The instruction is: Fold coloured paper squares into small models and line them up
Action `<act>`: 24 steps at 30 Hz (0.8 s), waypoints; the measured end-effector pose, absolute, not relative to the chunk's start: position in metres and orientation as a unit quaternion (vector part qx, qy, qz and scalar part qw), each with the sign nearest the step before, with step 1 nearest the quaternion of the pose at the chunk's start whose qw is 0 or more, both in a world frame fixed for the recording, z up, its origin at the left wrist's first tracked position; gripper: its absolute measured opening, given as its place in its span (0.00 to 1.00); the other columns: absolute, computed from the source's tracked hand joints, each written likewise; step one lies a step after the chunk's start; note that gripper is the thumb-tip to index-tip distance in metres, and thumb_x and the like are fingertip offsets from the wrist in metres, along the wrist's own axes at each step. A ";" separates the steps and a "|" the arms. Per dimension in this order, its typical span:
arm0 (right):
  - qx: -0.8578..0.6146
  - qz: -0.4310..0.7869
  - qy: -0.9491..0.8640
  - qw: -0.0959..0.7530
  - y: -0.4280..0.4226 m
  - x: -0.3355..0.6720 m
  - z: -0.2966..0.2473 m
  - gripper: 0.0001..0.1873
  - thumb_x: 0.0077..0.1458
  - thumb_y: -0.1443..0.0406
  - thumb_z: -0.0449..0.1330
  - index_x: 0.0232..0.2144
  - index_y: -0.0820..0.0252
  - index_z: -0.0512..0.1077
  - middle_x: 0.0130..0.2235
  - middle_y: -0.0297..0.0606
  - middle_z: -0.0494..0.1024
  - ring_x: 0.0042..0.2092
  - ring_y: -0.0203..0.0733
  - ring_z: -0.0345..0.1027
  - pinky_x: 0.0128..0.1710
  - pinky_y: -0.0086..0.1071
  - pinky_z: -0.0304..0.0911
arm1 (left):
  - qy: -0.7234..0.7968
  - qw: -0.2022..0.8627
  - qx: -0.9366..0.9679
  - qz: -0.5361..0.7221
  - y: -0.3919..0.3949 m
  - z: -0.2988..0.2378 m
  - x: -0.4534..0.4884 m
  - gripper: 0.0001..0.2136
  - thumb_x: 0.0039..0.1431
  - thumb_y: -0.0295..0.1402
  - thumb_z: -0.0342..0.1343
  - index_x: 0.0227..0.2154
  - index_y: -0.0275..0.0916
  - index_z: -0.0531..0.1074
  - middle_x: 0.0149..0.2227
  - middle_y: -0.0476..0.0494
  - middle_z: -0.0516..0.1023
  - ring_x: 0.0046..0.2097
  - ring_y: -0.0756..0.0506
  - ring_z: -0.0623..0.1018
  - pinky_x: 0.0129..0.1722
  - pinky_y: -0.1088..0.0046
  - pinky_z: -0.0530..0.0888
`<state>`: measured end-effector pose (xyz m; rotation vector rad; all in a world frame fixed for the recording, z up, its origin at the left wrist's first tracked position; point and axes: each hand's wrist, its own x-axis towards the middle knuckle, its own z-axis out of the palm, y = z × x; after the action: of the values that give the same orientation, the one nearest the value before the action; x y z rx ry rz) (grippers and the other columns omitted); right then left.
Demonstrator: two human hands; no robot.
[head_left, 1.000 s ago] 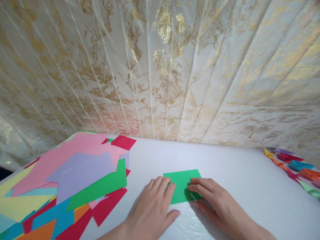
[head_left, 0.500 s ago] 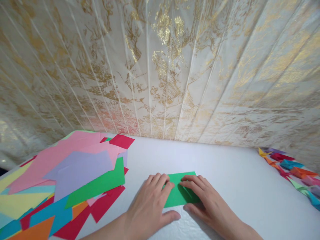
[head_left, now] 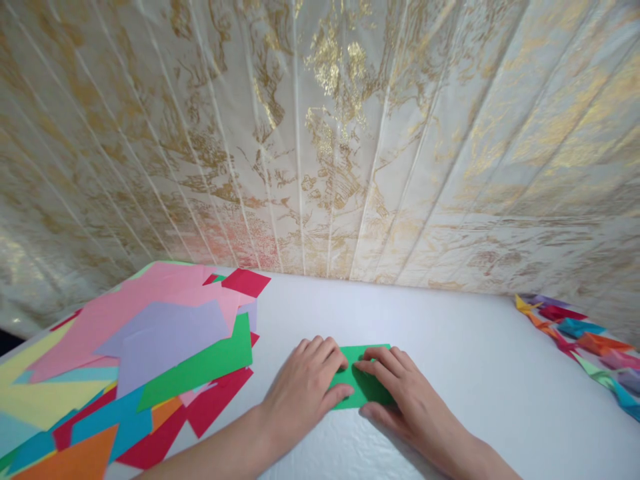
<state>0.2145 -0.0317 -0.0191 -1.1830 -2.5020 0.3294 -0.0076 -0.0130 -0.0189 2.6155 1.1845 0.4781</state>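
A folded green paper (head_left: pixel 361 387) lies flat on the white table (head_left: pixel 450 353), near its front middle. My left hand (head_left: pixel 305 390) rests on the paper's left part, fingers laid flat and close together, pressing down. My right hand (head_left: pixel 400 397) covers the paper's right part, fingers stretched flat with the fingertips pointing left toward the other hand. Both hands hide most of the sheet; only a strip at its top and its lower middle show.
A loose heap of coloured paper sheets (head_left: pixel 145 360) in pink, lilac, green, red, blue, yellow and orange covers the table's left side. A row of folded paper figures (head_left: pixel 580 337) lies at the right edge. A cream and gold curtain (head_left: pixel 320 147) hangs behind.
Both hands have closed in over the green paper, with my right hand sliding left, so less of the sheet shows than before. The view has shifted slightly.
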 end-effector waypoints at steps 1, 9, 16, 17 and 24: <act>-0.416 0.105 -0.886 0.177 -0.031 0.215 -0.020 0.16 0.61 0.65 0.63 0.51 0.60 0.71 0.49 0.46 0.75 0.47 0.51 0.68 0.47 0.46 0.68 | 0.401 0.117 0.893 0.166 -0.013 -0.019 -0.008 0.10 0.63 0.38 0.61 0.42 0.40 0.69 0.43 0.48 0.73 0.46 0.42 0.71 0.46 0.65 0.66; -0.424 0.123 -0.880 0.173 -0.030 0.213 -0.015 0.21 0.60 0.59 0.64 0.54 0.58 0.70 0.55 0.50 0.72 0.51 0.53 0.68 0.50 0.49 0.69 | 0.417 0.134 0.886 0.155 -0.022 -0.021 -0.008 0.24 0.54 0.46 0.67 0.48 0.40 0.69 0.47 0.45 0.71 0.49 0.39 0.69 0.49 0.59 0.66; -0.413 0.108 -0.885 0.184 -0.040 0.208 -0.021 0.23 0.59 0.61 0.64 0.55 0.58 0.69 0.59 0.50 0.72 0.56 0.55 0.68 0.54 0.50 0.68 | 0.412 0.087 0.895 0.145 -0.021 -0.024 -0.008 0.22 0.58 0.47 0.64 0.48 0.39 0.68 0.47 0.43 0.72 0.48 0.39 0.70 0.49 0.59 0.68; -0.413 0.098 -0.885 0.188 -0.040 0.208 -0.023 0.23 0.59 0.62 0.64 0.55 0.59 0.69 0.59 0.51 0.73 0.54 0.54 0.69 0.53 0.49 0.69 | 0.407 0.074 0.899 0.142 -0.022 -0.023 -0.008 0.21 0.59 0.47 0.63 0.48 0.39 0.68 0.47 0.43 0.73 0.48 0.39 0.71 0.48 0.59 0.68; -0.362 -0.004 -0.915 0.176 -0.033 0.219 -0.018 0.13 0.62 0.69 0.60 0.49 0.57 0.75 0.53 0.44 0.79 0.51 0.52 0.70 0.49 0.46 0.71 | 0.362 -0.044 0.922 0.129 -0.028 -0.014 -0.009 0.07 0.65 0.38 0.58 0.39 0.39 0.71 0.41 0.44 0.76 0.42 0.40 0.73 0.44 0.60 0.69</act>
<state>0.2185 -0.0333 -0.0180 -1.0242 -2.5918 -0.0100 -0.0090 -0.0284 -0.0138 2.9804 1.1707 0.4167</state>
